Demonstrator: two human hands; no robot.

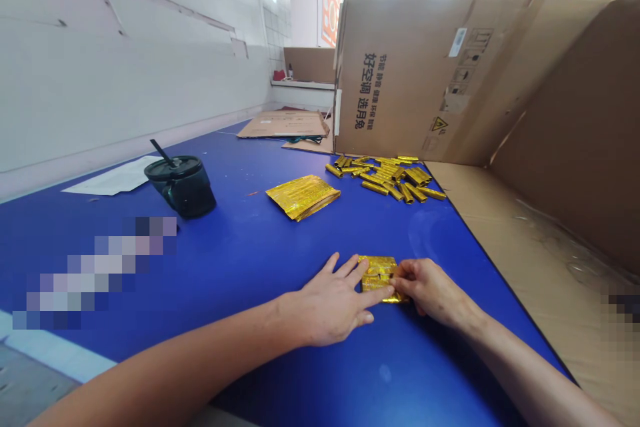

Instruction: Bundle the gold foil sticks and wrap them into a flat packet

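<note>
A small sheet of shiny gold foil (379, 267) lies on the blue table in front of me, with creases across it. My left hand (340, 300) is spread out, its fingertips resting on the foil's left and lower part. At the right edge of the foil, my right hand (425, 287) pinches it between thumb and fingers. Farther off lies a flat stack of gold foil sheets (303, 197). Several narrow, folded or rolled gold foil pieces (385, 173) are heaped beyond it to the right.
A dark lidded mug with a straw (183, 187) stands at the left beside a white paper (113, 177). Big cardboard panels (405, 80) rise behind and to the right of the table (240, 247). Flat cardboard (283, 124) lies at the far end.
</note>
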